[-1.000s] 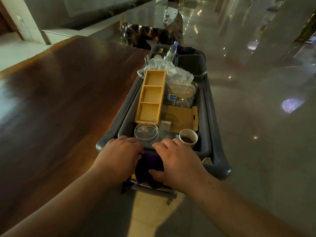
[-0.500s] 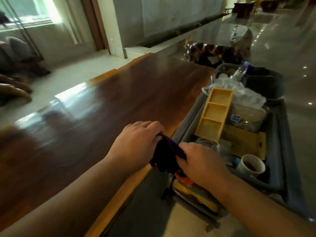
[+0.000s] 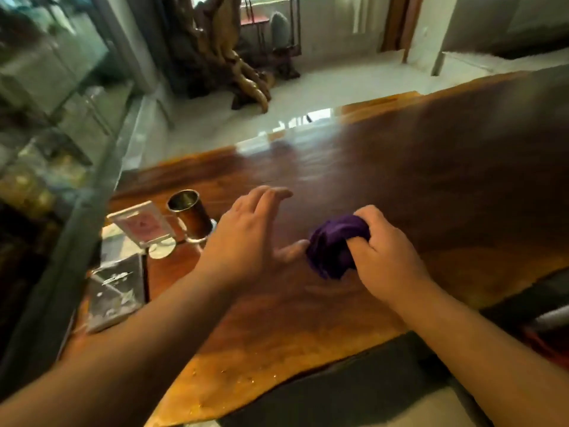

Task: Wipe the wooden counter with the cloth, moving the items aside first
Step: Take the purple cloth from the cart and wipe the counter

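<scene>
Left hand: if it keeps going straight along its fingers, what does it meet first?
Probably nothing. The left hand is open, fingers pointing up-right across bare counter. The cup and card stand sit off to its left, outside that line. Height above the wood is unclear.

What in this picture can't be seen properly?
Head view, the only one:
- Small sign: its print is too blurred to read.
- Flat packet at the counter's left end: glare hides what it is.
- Purple cloth: partly covered by the right hand.
- Wooden counter: cut off by the right edge.
- Left hand hides the metal cup's right side.
</scene>
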